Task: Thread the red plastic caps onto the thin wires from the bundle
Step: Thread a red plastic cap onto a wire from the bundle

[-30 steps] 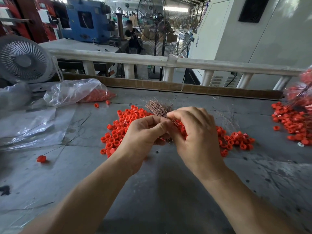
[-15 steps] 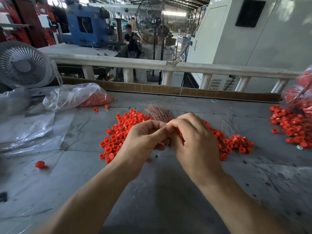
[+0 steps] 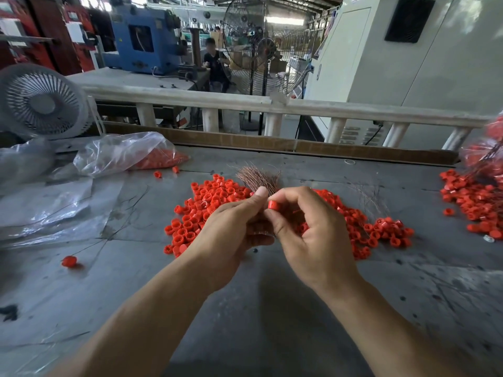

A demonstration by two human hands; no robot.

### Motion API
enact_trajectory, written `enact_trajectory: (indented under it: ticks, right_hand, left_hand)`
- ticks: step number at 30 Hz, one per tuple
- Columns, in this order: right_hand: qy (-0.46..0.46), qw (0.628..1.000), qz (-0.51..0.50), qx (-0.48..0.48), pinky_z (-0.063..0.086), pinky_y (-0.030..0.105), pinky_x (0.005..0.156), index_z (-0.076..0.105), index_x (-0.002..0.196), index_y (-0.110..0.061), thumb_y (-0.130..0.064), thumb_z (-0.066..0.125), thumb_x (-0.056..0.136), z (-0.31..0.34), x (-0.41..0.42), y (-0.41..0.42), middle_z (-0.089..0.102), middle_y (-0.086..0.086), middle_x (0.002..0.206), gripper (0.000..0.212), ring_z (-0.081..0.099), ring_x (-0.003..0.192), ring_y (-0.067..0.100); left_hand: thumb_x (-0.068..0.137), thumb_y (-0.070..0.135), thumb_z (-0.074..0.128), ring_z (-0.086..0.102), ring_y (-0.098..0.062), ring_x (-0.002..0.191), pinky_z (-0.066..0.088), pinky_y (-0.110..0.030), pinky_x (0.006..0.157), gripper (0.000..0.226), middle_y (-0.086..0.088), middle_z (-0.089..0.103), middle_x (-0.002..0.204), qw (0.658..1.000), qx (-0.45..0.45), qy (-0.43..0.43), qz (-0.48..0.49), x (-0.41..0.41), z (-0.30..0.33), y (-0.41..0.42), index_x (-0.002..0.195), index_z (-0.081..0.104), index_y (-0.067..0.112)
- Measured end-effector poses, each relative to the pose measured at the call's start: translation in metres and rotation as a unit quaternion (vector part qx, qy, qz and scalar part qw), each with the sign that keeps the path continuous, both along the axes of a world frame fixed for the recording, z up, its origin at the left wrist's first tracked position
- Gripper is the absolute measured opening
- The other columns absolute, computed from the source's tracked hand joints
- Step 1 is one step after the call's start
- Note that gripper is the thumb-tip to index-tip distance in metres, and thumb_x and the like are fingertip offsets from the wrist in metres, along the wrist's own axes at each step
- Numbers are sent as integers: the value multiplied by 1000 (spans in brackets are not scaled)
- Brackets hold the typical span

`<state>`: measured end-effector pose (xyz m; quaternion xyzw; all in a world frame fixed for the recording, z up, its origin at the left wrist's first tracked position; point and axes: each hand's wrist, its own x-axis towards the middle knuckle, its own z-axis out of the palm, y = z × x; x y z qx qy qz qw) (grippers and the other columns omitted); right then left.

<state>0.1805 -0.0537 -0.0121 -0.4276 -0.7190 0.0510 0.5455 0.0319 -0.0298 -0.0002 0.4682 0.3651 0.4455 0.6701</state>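
A bundle of thin coppery wires [image 3: 260, 177] fans out above my left hand [image 3: 234, 227], which grips its lower end with the thumb up along it. My right hand [image 3: 307, 232] pinches a single red cap [image 3: 272, 205] between thumb and forefinger, right next to the bundle. Behind both hands lies a wide pile of loose red caps [image 3: 212, 200], spreading right to a smaller heap [image 3: 381, 232] on the grey table [image 3: 272, 308].
A clear bag with red caps [image 3: 128, 156] and plastic sheets [image 3: 49, 210] lie at the left. One capped wire [image 3: 69, 261] lies at the near left. More caps on wires [image 3: 473, 197] sit at the right edge. A small fan [image 3: 40, 102] stands far left.
My right hand has turned and opened away from the left, and the red cap between its thumb and forefinger now shows. The view has tilted slightly downward.
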Motion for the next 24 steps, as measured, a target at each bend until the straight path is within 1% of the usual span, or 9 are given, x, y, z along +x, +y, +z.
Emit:
enact_trajectory:
  ticks: [4,6,8,11,13,16,19,21,24]
  right_hand:
    - [11,1000,-15,12,50,13,78,68,100,-11,-8,75,90,1,-1,0,68,-7,92,13,66,85,6]
    - [5,999,-29,37,49,12,79,68,100,-9,-6,75,89,2,-1,0,69,-6,92,13,66,86,4]
    - [4,998,-25,51,54,19,80,68,101,-8,-4,74,90,2,0,-1,71,-5,93,12,69,88,4]
    - [17,998,-10,64,56,22,81,68,102,-6,-4,73,91,4,1,-1,71,-3,94,12,72,90,7]
    - [13,997,-12,69,54,19,82,68,101,-6,-3,73,90,3,2,-2,70,-3,95,13,70,89,7]
    - [23,999,5,48,53,20,82,69,102,-7,-5,75,90,1,2,-2,70,-3,97,14,69,91,9]
    - [35,999,24,22,52,20,79,69,102,-10,-11,77,90,1,0,-4,70,-7,95,14,69,89,11]
    - [45,999,29,5,53,21,75,69,100,-13,-16,78,91,1,-1,-4,70,-9,92,13,69,85,13]
    - [67,997,22,-17,56,27,73,68,97,-14,-14,78,91,1,-2,-4,72,-6,89,11,72,83,14]
  left_hand:
    - [90,32,64,63,-38,105,45,-59,105,52,-37,64,119,999,15,-16,28,1,2,-1,117,64,-12]
    - [93,34,65,62,-33,96,51,-51,90,51,-30,69,107,999,25,0,44,-1,0,1,115,65,-11]
    - [90,44,65,65,-27,88,50,-41,82,59,-22,71,100,999,26,17,29,-1,0,0,114,67,-10]
    - [91,44,63,67,-44,105,49,-51,99,63,-34,66,118,1000,24,-4,18,-1,4,-2,117,63,-13]
    - [93,35,64,56,-55,121,39,-62,112,56,-40,59,126,999,28,-32,27,-2,5,-2,121,61,-14]
    - [88,27,67,58,-49,114,40,-61,111,52,-43,55,127,997,25,-64,23,-3,5,-1,120,61,-14]
    - [85,19,68,65,-35,100,58,-45,89,37,-29,66,107,996,28,-88,16,-4,3,1,113,67,-5]
    - [83,15,70,66,-26,84,59,-31,70,23,-18,65,93,993,31,-116,16,-5,2,3,102,69,2]
    - [78,15,73,65,-18,73,58,-26,68,16,-12,64,81,990,42,-129,34,-7,0,6,90,70,6]
